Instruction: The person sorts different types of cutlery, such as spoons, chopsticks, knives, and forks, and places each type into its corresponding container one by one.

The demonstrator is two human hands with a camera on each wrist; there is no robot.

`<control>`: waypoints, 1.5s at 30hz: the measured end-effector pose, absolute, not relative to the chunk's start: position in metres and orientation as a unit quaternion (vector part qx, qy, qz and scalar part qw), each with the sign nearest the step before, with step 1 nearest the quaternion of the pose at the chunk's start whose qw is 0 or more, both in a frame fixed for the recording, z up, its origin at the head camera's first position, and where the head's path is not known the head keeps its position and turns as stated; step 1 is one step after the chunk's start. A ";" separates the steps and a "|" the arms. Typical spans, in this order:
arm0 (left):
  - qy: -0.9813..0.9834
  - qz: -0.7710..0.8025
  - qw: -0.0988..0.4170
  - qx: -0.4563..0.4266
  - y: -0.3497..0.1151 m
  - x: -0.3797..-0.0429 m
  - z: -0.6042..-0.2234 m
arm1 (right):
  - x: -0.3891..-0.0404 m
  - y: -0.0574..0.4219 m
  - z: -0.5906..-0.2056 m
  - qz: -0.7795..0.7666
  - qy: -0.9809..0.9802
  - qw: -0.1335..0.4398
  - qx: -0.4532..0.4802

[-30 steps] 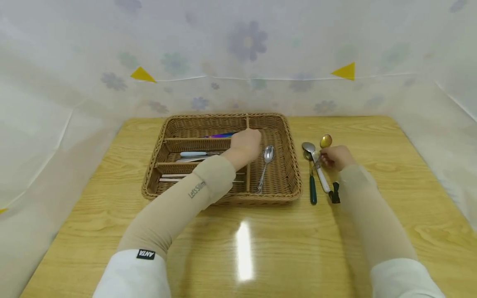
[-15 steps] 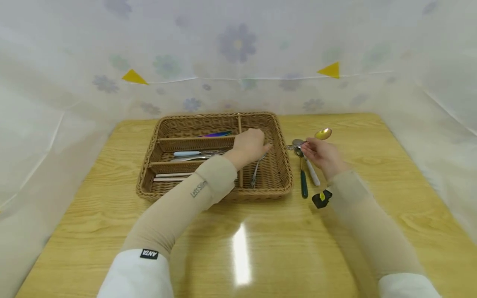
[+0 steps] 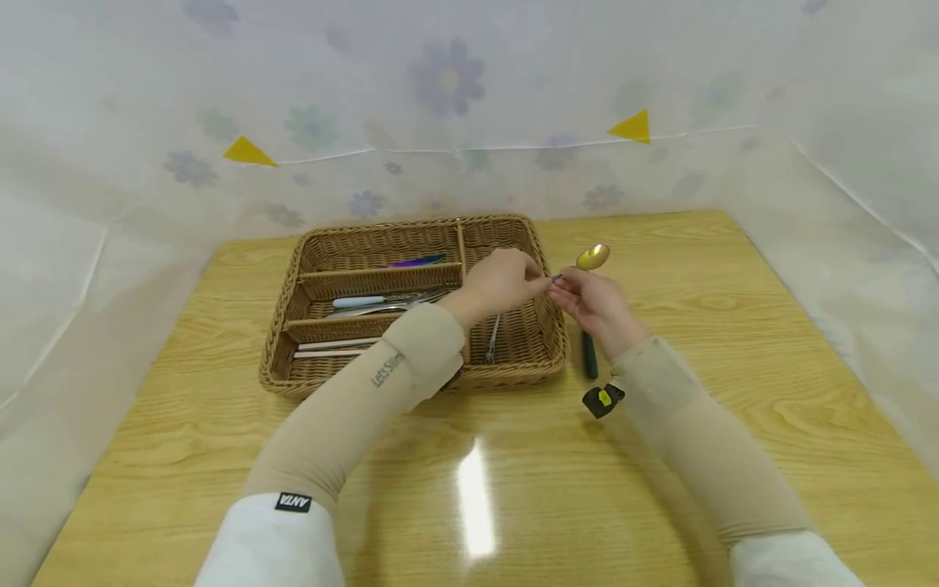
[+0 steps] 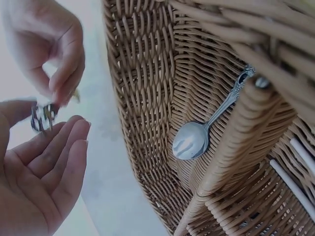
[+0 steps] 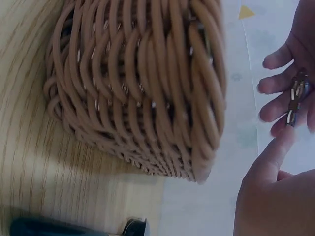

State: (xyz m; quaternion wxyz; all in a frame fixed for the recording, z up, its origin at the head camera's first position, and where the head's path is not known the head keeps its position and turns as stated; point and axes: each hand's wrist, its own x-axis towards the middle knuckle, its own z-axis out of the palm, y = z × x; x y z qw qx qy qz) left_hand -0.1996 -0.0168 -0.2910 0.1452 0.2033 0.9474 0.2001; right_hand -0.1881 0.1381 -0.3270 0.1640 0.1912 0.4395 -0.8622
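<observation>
A gold spoon [image 3: 592,257] is in my right hand [image 3: 596,308], which pinches it by its ornate handle [image 5: 298,96] beyond the basket's right rim. My left hand [image 3: 501,281] meets it there: in the left wrist view the handle's end lies between its thumb and rather straight fingers [image 4: 64,167]. Below the hands, a silver spoon [image 4: 192,140] with a decorated handle lies in the right compartment of the wicker basket [image 3: 543,377]. A dark green-handled piece [image 3: 589,355] rests on the table beside the basket, its head hidden by my right hand.
Left compartments of the basket hold a rainbow-coloured piece [image 3: 414,262], a light-blue-handled piece [image 3: 359,302] among metal cutlery, and white sticks [image 3: 333,353]. Basket walls and dividers rise around them. A flowered curtain [image 3: 447,81] hangs behind the wooden table [image 3: 411,489].
The right hand has lifted the gold spoon off the table and carried it left to the basket's rim. The left hand has turned rightward over the compartment and reached the handle's end.
</observation>
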 end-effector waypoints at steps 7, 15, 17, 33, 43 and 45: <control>0.956 0.162 0.126 0.212 -0.014 -0.200 -0.293 | -0.184 0.132 -0.324 -0.844 0.479 0.167 0.176; 0.955 0.157 0.130 0.217 -0.017 -0.200 -0.291 | -0.181 0.130 -0.321 -0.801 0.551 0.168 0.162; 0.955 0.152 0.128 0.221 -0.018 -0.200 -0.291 | -0.181 0.130 -0.321 -0.796 0.559 0.168 0.160; 0.980 0.109 0.127 0.110 -0.041 -0.207 -0.301 | -0.171 0.161 -0.328 -0.782 0.585 0.166 0.135; 0.981 0.102 0.143 0.077 -0.047 -0.206 -0.310 | -0.166 0.187 -0.325 -0.791 0.566 0.157 0.171; 0.982 0.093 0.145 0.078 -0.045 -0.204 -0.310 | -0.165 0.189 -0.325 -0.791 0.565 0.156 0.173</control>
